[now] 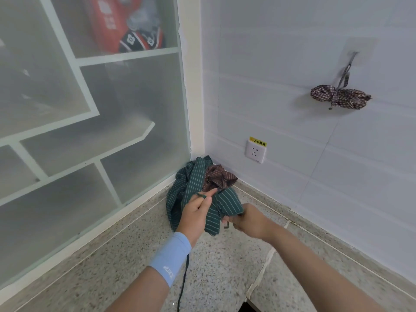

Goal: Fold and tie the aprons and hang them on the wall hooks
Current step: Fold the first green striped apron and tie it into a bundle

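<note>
**Green apron in both hands, floor corner**

Head view: I see the green apron (191,190), pinstriped, bunched in the floor (213,266) corner at 6 o'clock, just below centre. A brown apron (221,177), also striped, lies crumpled against it at its 2 o'clock, next to the wall.

My left hand (195,212) is curled into the green cloth, forefinger out, with a thin dark strap (183,282) looped over that finger; the strap trails down past the wrist towards 6 o'clock. The blue wristband (171,255) carries a white logo I cannot read. My right hand (249,221) pinches the apron's near edge, fingers closed on it.

At 2 o'clock a checked apron (340,99), rolled and tied, hangs by its strap from a hook (354,56) on the tiles. At 3 o'clock, near centre, sits a white socket (256,152); its yellow label (258,141) reads "小心触电".

At 11 o'clock, behind frosted glass (90,131), a red pack (105,21) shows white characters too blurred to read.
</note>
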